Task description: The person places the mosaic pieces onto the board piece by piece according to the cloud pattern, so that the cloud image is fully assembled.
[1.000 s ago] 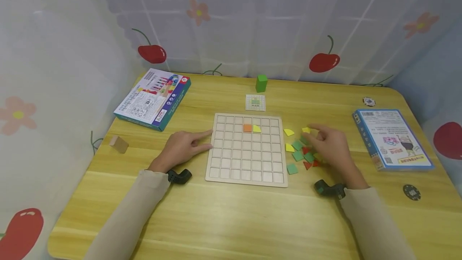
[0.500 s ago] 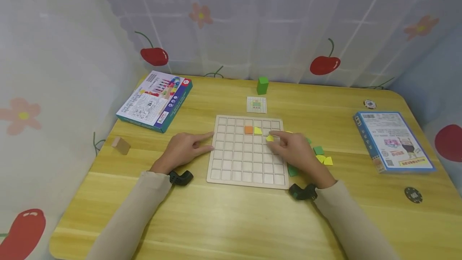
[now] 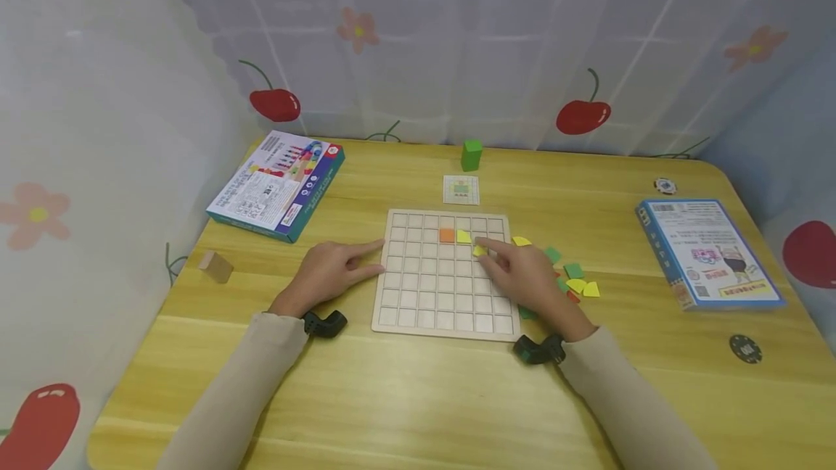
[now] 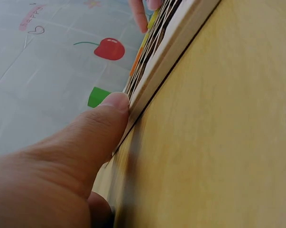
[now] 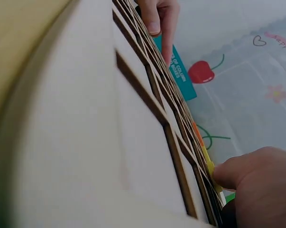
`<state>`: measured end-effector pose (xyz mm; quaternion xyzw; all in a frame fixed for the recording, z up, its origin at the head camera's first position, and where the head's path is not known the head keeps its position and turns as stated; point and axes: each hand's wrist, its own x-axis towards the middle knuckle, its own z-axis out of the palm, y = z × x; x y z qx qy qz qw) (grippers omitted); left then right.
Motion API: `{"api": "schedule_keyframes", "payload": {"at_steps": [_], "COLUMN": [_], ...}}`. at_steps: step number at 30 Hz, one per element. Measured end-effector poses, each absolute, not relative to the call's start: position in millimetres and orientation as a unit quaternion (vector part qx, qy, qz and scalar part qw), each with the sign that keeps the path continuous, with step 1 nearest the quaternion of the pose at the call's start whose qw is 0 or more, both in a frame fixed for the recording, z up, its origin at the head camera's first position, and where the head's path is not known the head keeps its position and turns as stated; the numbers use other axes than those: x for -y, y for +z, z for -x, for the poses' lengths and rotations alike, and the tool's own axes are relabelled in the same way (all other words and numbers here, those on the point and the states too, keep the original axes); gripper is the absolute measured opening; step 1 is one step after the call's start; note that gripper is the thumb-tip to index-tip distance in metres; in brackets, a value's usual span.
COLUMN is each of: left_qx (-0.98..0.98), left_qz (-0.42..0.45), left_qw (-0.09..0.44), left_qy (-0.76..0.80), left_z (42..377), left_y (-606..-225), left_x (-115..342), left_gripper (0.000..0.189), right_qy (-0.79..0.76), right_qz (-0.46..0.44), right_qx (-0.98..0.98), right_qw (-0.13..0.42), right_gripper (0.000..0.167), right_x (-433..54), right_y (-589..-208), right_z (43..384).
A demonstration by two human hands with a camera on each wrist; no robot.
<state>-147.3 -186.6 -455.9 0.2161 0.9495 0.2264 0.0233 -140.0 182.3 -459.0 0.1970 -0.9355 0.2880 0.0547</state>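
Patterned curtain [image 3: 424,56] hangs behind the far edge of your bench [image 3: 405,390]. Bare wood runs from the grid board [image 3: 427,301] down to the near edge, and bands of it flank the board towards both side edges.

Your forearms reach in from the near side. Your left hand [image 3: 323,270] has index finger and thumb straight and spread, tips at the board's left edge. Your right hand [image 3: 525,274] reaches across the board's right edge, thumb and index finger pinching a yellow tile [image 3: 480,250] at the far right part of the grid; you cannot tell whether it sits in a cell. Just left of it, an orange square [image 3: 447,236] and a flat yellow piece [image 3: 463,236] fill neighbouring cells in the second row from the far side. Loose tiles [image 3: 572,271], green, yellow and red, lie right of the board, partly hidden by that hand.

Towards the bench's far left corner lies a teal-sided box [image 3: 276,183]; near the right edge, a blue-edged box [image 3: 712,252]. Their contents are hidden. Beyond the board, a printed card [image 3: 461,190] lies before a green block [image 3: 471,156] near the far edge.
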Motion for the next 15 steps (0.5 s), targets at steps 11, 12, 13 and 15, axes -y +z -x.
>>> {"api": "schedule_keyframes", "payload": {"at_steps": [11,12,13,15], "left_qx": [-0.950,-0.949,-0.949,-0.949], "left_qz": [-0.218,-0.219,-0.220,-0.220], "left_qw": [0.020,0.019,0.017,0.015], "left_qy": [0.224,0.224,0.225,0.226], "left_z": [147.0,147.1,147.2,147.3], "left_y": [-457.3,-457.3,-457.4,-457.7], "left_x": [187.0,187.0,187.0,187.1], "left_gripper": [0.052,0.052,0.052,0.052], "right_qy": [0.301,0.301,0.300,0.298], "right_qz": [-0.182,-0.183,-0.184,-0.187], "right_qx": [0.930,0.930,0.930,0.931], "right_qw": [0.107,0.106,0.104,0.101], "right_gripper": [0.029,0.029,0.028,0.028], "right_x": [-180.7,-180.7,-180.8,-180.9], "right_y": [-465.9,-465.5,-465.4,-465.0], "right_z": [138.2,138.1,138.1,137.9]}}
